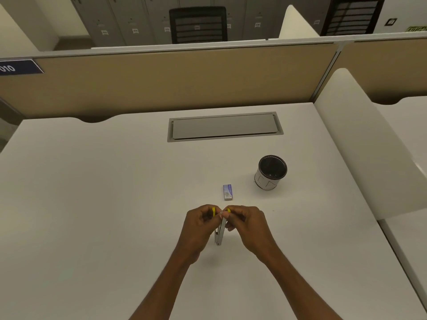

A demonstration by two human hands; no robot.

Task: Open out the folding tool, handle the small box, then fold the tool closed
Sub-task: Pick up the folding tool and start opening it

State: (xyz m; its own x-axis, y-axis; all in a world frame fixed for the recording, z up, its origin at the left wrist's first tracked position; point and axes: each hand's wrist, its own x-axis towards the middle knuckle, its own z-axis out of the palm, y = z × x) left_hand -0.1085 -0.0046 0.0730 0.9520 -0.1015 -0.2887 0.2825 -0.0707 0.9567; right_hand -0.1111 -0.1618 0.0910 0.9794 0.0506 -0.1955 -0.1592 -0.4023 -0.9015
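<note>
Plain white desk point(92, 204), both hands low-centre: left hand point(199, 224) and right hand point(246, 224) pinch the folding tool point(220, 235) shut-fisted, small box point(227, 192) just above, so I'd spread the yellow ends slowly, keeping the hinge steady.

This is an open-plan office, seen from a seat at a white desk point(92, 204) with a grey cable hatch point(225, 126) set into its top. A tan cubicle partition point(173, 82) rises along the desk's far edge, carrying a dark number plate point(19, 66) at its left end. Beyond the partition stand a black mesh chair point(198, 25) and grey lockers point(120, 19).
</note>
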